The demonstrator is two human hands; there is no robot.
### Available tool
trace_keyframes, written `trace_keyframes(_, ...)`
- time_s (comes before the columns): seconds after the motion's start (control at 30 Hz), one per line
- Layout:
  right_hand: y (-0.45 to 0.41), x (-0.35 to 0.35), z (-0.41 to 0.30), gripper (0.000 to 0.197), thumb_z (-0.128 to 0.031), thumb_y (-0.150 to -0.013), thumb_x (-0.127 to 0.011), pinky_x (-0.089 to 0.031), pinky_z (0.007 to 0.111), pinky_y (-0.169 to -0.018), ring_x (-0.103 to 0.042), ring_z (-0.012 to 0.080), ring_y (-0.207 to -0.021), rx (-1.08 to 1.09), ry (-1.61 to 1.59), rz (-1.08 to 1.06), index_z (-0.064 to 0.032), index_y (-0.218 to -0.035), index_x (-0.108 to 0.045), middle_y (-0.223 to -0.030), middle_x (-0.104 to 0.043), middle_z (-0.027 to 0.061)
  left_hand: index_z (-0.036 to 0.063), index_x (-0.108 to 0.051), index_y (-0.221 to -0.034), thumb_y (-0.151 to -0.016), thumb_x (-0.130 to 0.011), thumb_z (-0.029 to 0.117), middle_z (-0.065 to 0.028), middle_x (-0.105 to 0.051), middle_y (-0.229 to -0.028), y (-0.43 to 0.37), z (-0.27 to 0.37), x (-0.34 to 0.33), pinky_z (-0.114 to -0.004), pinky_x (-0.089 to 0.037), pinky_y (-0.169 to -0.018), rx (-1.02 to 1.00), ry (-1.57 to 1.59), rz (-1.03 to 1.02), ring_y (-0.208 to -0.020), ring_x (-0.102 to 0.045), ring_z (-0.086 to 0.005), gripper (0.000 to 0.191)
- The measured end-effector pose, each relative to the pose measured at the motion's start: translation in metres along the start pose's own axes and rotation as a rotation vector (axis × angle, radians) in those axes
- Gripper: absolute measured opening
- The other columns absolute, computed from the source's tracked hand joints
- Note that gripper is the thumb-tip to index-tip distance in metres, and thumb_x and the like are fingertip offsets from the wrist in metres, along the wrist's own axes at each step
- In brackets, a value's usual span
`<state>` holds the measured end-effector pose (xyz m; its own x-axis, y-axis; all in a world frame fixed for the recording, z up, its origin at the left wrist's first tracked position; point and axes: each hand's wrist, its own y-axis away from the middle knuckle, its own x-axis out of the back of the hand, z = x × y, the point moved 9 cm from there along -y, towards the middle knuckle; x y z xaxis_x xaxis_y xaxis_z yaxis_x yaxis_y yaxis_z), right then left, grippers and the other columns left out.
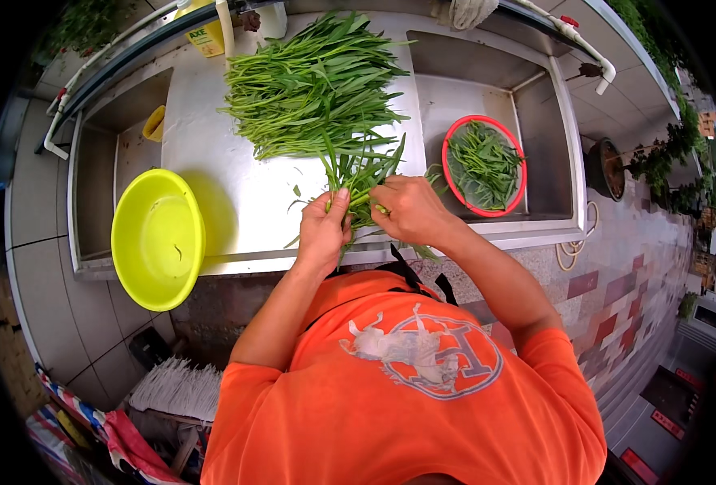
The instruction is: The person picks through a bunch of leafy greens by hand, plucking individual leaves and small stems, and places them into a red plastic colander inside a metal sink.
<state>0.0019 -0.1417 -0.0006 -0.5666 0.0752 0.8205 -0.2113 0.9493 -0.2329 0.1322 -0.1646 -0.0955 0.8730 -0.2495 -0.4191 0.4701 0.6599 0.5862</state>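
Observation:
My left hand (324,227) grips a small bunch of long-leaved green vegetable (361,170), which looks like water spinach. Close beside it, my right hand (411,206) is closed around stems of the same bunch, with cut or broken stem ends showing at its fingers. Some leaves hang below the hands over the sink's front edge. Beyond them a large pile of the same greens (315,85) lies on the stainless steel counter (261,209). To the right, a red-rimmed basin (444,160) holds shorter pieces of greens inside the right sink basin.
A yellow-green plastic bowl (145,242) with a few scraps stands at the counter's left, overlapping the left sink (100,157). Behind are an AXE detergent bottle (205,36) and white pipes (582,39). Loose leaf bits (297,191) lie near my left hand. A steel rim (261,262) runs along the front.

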Motion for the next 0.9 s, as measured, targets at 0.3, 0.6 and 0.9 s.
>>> trace_keyframes(0.3, 0.022, 0.042, 0.066, 0.014, -0.008, -0.086, -0.071, -0.046, 0.027, -0.058, -0.055, 0.0063, -0.063, -0.498, -0.526, 0.01, 0.0037, -0.093, -0.074, -0.068, -0.066, 0.0056, 0.0088, -0.06, -0.095, -0.107, -0.061, 0.03, 0.0055, -0.048, -0.071, -0.007, -0.003, -0.026, -0.023, -0.032, -0.047, -0.088, -0.056, -0.04, -0.056, -0.041, -0.0053, 0.024)
trace_keyframes(0.6, 0.104, 0.204, 0.182, 0.025, -0.021, -0.099, -0.072, -0.045, 0.027, -0.06, -0.053, 0.0059, -0.067, -0.606, -0.257, 0.476, 0.0042, -0.098, -0.07, -0.072, -0.065, 0.0013, -0.001, -0.063, -0.107, -0.097, -0.068, 0.015, -0.0174, -0.063, -0.097, -0.017, 0.005, -0.037, -0.043, -0.049, -0.08, -0.909, -1.351, 0.089, -0.09, -0.061, -0.0371, 0.02)
trace_keyframes(0.9, 0.143, 0.344, 0.179, 0.025, -0.026, -0.095, -0.074, -0.048, 0.04, -0.062, -0.061, 0.0288, -0.069, -0.354, 0.655, 0.686, -0.0029, -0.089, -0.067, -0.075, -0.065, 0.0094, -0.0019, -0.049, -0.143, -0.082, -0.082, 0.027, -0.0285, -0.04, -0.147, -0.026, -0.028, -0.034, -0.058, -0.03, -0.113, -0.524, -1.76, 0.14, -0.136, -0.038, -0.0454, 0.075)
